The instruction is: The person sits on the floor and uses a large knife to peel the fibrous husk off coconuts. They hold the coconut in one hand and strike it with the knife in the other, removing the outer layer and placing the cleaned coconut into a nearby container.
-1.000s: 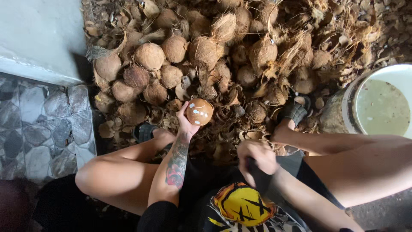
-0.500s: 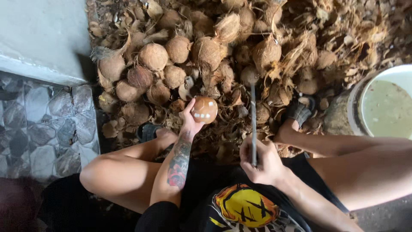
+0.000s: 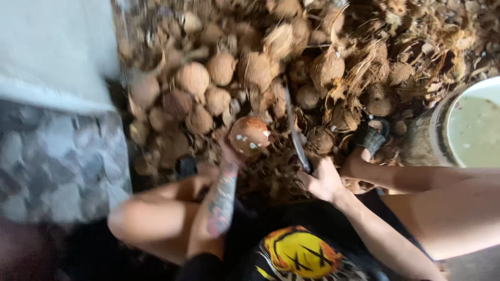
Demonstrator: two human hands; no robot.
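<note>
Brown coconut (image 3: pixel 249 135), seemingly blade (image 3: pixel 295 132) alongside.

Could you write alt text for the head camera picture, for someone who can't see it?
A seated person's left hand holds a coconut while the right hand grips a long knife beside it, above a blurry pile of coconuts and husks.

Tattooed left forearm (image 3: pixel 223 200), black shirt with yellow-orange print (image 3: pixel 302 255), dark sandals (image 3: pixel 371 138)
</note>
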